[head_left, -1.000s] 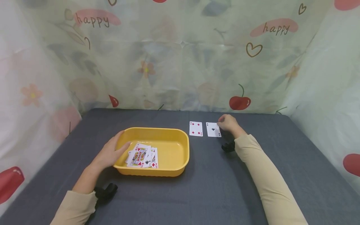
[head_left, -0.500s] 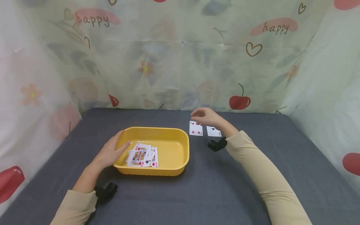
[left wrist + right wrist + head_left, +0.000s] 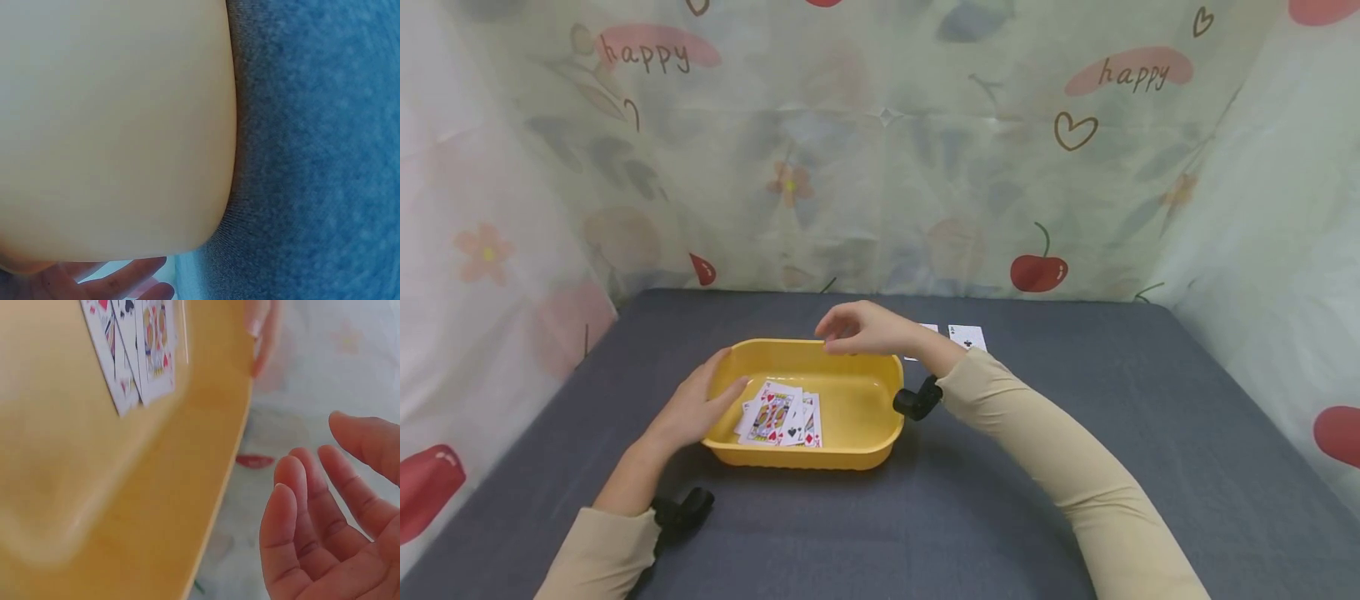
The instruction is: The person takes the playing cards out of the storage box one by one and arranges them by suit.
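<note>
A yellow plastic basin (image 3: 820, 459) stands left of centre, with several playing cards inside it, a king of hearts (image 3: 771, 415) on top. My left hand (image 3: 688, 407) holds the basin's left rim, thumb over the inner side and fingers along the outside. Over the basin's back rim hovers my right hand (image 3: 872, 329); in the right wrist view its fingers are loosely bent with nothing between them. On the table behind my right forearm lie two face-up cards: an ace of clubs (image 3: 967, 336) and, mostly hidden, a four of diamonds (image 3: 929, 328).
A dark grey cloth (image 3: 880, 533) covers the table. Patterned curtains (image 3: 880, 208) hang along the back and both sides. Black wrist-worn camera mounts (image 3: 917, 400) sit below each wrist, the right one close to the basin's right rim.
My right hand has left the ace of clubs and swept left across the four of diamonds to the basin's back rim. The left hand, basin and cards stay put.
</note>
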Motion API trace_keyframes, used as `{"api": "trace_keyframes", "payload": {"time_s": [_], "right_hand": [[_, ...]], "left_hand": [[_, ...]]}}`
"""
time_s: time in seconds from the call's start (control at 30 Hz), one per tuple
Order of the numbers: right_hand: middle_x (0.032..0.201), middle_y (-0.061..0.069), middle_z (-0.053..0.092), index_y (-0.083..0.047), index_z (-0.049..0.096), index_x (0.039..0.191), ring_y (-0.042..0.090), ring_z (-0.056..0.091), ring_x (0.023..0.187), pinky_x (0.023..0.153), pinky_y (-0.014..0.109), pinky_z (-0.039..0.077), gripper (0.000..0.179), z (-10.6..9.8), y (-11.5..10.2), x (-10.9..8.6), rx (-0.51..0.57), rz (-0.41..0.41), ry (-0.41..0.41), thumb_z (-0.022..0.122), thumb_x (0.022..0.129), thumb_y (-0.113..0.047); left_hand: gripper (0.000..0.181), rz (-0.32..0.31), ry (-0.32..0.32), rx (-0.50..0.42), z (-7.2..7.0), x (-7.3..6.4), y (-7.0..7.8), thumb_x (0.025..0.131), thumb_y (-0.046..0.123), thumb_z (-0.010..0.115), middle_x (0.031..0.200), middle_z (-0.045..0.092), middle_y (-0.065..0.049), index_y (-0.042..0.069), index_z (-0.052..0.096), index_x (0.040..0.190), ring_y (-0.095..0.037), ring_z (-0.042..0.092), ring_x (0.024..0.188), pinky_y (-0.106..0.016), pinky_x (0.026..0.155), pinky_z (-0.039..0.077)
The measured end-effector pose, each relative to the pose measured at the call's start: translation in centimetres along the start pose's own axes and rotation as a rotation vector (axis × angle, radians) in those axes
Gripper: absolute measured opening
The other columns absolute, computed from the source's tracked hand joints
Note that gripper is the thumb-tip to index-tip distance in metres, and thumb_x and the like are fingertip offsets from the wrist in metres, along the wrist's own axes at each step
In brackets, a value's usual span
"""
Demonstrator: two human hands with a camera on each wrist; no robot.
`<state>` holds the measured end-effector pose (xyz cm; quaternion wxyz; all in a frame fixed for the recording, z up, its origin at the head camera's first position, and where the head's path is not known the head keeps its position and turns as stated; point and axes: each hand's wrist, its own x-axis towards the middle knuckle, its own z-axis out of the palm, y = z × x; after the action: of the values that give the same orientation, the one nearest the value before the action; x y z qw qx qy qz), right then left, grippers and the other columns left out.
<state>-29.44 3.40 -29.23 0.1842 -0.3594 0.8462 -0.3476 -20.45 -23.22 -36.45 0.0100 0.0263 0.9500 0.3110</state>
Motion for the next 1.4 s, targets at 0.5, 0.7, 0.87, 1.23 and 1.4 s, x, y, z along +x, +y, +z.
{"api": "trace_keyframes", "payload": {"time_s": [0.5,0.7,0.87,1.23,1.4], "right_hand": [[0.111,0.009,0.066,-0.007,0.059,0.119,0.015,0.061,0.101,0.082,0.02,0.047,0.035,5.1,-1.0,5.3,-0.013,-0.001,-0.184,0.066,0.086,-0.015],[0.11,0.01,0.064,-0.005,0.06,0.117,0.013,0.058,0.093,0.073,0.018,0.045,0.034,6.5,-0.5,6.4,-0.008,0.044,-0.199,0.067,0.085,-0.013],[0.109,0.009,0.063,-0.007,0.061,0.113,0.013,0.057,0.089,0.071,0.019,0.046,0.03,7.6,0.2,7.0,-0.043,0.073,-0.184,0.068,0.084,-0.012],[0.115,0.005,0.06,-0.012,0.06,0.111,0.014,0.055,0.102,0.084,0.021,0.046,0.04,8.5,0.0,7.0,-0.234,0.091,-0.19,0.077,0.076,-0.019],[0.114,0.003,0.058,-0.015,0.058,0.11,0.013,0.053,0.099,0.083,0.023,0.045,0.044,8.7,-0.4,6.8,-0.259,0.132,-0.206,0.08,0.073,-0.025]], "left_hand": [[0.078,-0.011,-0.011,0.003,-0.2,0.1,0.2,0.095,0.052,0.039,0.148,0.024,-0.03,0.001,0.013,0.148,-0.046,0.03,0.131,-0.062,0.105,0.024],[0.077,-0.005,-0.006,0.003,-0.2,0.1,0.1,0.096,0.051,0.039,0.147,0.025,-0.031,0.0,0.014,0.148,-0.047,0.03,0.131,-0.062,0.105,0.024],[0.076,0.004,-0.002,0.0,-0.1,0.1,-0.1,0.096,0.05,0.04,0.146,0.026,-0.031,0.0,0.014,0.148,-0.047,0.031,0.13,-0.062,0.105,0.025],[0.077,0.001,-0.001,-0.007,0.0,0.1,-0.1,0.096,0.05,0.04,0.148,0.025,-0.03,0.001,0.014,0.148,-0.046,0.029,0.132,-0.061,0.106,0.024],[0.077,-0.016,-0.008,-0.006,0.0,0.1,0.0,0.096,0.051,0.039,0.148,0.024,-0.03,0.001,0.013,0.148,-0.046,0.029,0.132,-0.061,0.106,0.024]]}}
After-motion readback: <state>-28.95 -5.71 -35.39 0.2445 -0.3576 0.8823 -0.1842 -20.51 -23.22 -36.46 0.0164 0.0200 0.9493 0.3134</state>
